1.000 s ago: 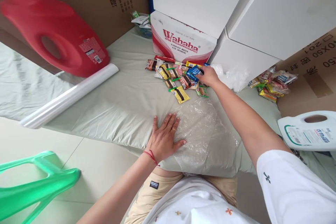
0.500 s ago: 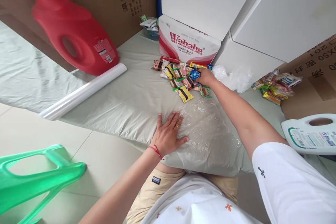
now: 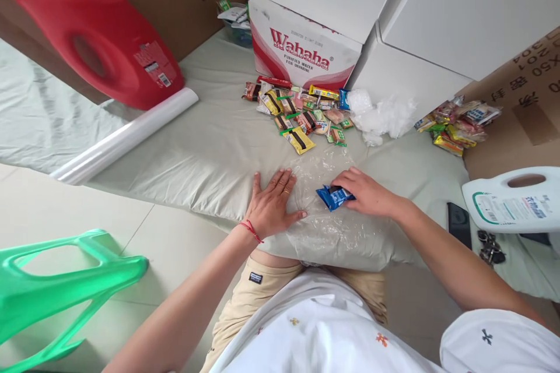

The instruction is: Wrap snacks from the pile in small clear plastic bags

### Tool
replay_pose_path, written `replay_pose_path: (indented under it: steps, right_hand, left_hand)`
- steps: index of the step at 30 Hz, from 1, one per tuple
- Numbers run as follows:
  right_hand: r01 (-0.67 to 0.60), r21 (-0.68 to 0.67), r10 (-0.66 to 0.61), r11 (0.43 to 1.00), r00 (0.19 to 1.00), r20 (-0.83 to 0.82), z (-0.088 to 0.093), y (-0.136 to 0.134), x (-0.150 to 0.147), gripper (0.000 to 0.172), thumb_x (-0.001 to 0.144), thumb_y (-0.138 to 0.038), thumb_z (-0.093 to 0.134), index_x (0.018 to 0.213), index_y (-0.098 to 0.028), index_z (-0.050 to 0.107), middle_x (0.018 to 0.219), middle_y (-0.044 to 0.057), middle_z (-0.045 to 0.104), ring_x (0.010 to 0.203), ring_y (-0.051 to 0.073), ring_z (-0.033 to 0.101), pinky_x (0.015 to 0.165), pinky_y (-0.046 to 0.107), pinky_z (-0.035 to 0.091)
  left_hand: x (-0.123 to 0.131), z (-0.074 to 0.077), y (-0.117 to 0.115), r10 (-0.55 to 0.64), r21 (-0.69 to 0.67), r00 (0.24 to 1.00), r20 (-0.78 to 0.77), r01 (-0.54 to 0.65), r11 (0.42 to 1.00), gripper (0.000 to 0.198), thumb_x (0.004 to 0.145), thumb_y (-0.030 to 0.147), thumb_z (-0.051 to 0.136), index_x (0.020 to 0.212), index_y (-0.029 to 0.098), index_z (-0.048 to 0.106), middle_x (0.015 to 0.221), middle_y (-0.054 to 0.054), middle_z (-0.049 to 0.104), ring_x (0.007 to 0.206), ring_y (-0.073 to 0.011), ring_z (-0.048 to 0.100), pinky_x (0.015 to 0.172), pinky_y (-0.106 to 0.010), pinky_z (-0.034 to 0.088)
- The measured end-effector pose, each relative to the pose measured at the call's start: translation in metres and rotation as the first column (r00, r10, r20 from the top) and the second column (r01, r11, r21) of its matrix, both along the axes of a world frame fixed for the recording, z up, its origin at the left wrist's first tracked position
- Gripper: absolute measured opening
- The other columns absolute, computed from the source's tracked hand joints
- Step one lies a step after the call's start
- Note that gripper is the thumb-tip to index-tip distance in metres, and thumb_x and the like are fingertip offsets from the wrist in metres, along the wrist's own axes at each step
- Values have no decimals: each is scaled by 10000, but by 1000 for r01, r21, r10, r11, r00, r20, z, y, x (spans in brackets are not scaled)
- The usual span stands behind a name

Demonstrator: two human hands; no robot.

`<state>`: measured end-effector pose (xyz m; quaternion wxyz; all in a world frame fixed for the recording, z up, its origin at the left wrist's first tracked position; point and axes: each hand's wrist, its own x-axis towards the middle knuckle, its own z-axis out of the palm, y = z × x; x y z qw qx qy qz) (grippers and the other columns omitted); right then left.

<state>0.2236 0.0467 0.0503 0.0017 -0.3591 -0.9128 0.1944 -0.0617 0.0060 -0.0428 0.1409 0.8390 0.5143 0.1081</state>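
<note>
With our right hand [image 3: 367, 192]'s fingers clamped on the blue packet [image 3: 333, 198] over the clear film [image 3: 339, 236], we should grip lightly while our left hand [image 3: 270, 205], fingers slightly apart, steadies the film's edge.

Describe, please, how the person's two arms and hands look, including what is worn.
The left hand has a gold-coloured band ring, and its wrist a red cord bracelet. The right hand shows no jewellery. Both forearms are bare; above the right one is a short white fabric sleeve with a small dark cross-shaped motif.
</note>
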Motion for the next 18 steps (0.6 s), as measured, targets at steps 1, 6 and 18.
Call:
replay_pose_path:
  steps: [1, 6, 18]
  right_hand:
    - [-6, 6, 6, 1000, 1000, 21, -4, -4, -2, 472, 776, -89, 688, 1239, -172, 635, 1128, 122, 651, 1017, 280, 525, 912, 413, 464]
    - [-33, 55, 29, 998, 997, 68, -18, -8, -13, 495, 828, -127, 720, 1309, -190, 623, 1220, 130, 645, 1082, 299, 516, 919, 434, 457]
    - [-71, 9, 71, 997, 997, -21, -23, -3, -13, 528, 849, -203, 770, 1357, -185, 627, 1339, 154, 635, 1164, 316, 543, 998, 496, 479]
  left_hand:
    - [0, 0, 0, 0, -2, 1000, -9, 0, 1000, 928, 894, 717, 538, 1623, 191, 312, 1691, -169, 258, 1557, -400, 266, 1219, -737, -52]
    - [1, 1, 2, -3, -9, 999, -44, 2, 1000, 938, 896, 743, 504, 1626, 190, 305, 1691, -170, 249, 1558, -400, 265, 1220, -741, -24]
    - [1, 1, 3, 3, -7, 996, -93, -3, 1000, 967, 881, 743, 523, 1627, 170, 296, 1684, -185, 270, 1552, -413, 276, 1202, -772, 49]
